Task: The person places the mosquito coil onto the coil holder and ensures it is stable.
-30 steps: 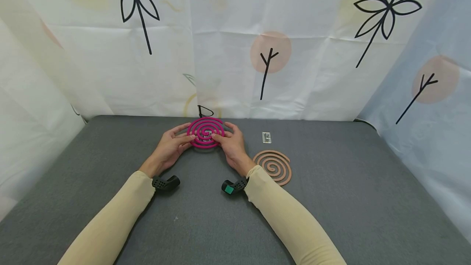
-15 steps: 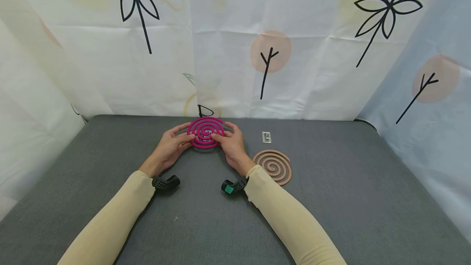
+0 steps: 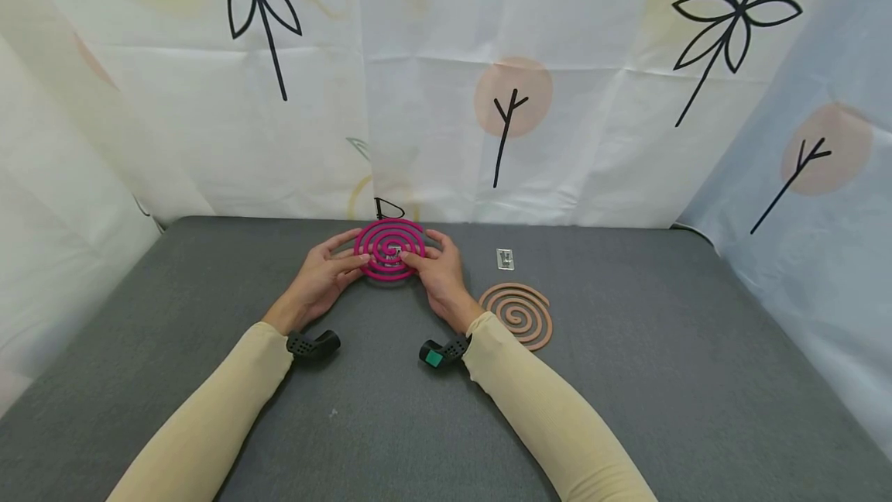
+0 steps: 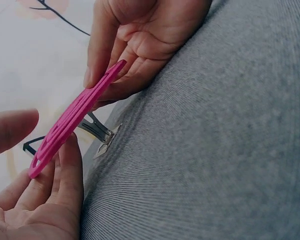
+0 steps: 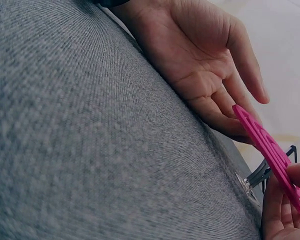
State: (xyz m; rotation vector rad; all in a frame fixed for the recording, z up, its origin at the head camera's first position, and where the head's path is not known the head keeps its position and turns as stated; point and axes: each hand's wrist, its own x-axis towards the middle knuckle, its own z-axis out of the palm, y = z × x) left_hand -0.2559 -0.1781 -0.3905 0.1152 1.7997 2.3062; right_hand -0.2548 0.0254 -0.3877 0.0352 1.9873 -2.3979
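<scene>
A pink mosquito coil point(image 3: 390, 250), flat and spiral, tilts above the back of the table between both hands. My right hand point(image 3: 440, 273) pinches it, thumb pressed on its upper face. Fingers of my left hand point(image 3: 320, 277) touch the coil from below at the opposite edge. The left thumb point(image 4: 15, 131) hovers apart from it. Under the coil a small metal coil stand point(image 4: 104, 142) rests on the table, its upright prong reaching toward the coil's underside. In the head view the coil mostly hides this stand.
A brown mosquito coil point(image 3: 514, 308) lies right of the right wrist, partly covered by the sleeve. Behind it is a second small metal stand point(image 3: 505, 259). A patterned cloth wall point(image 3: 592, 138) rises behind the grey table point(image 3: 376, 424).
The far edge of the pink coil stands slightly higher in the head view. Both hands stay in nearly the same place.
</scene>
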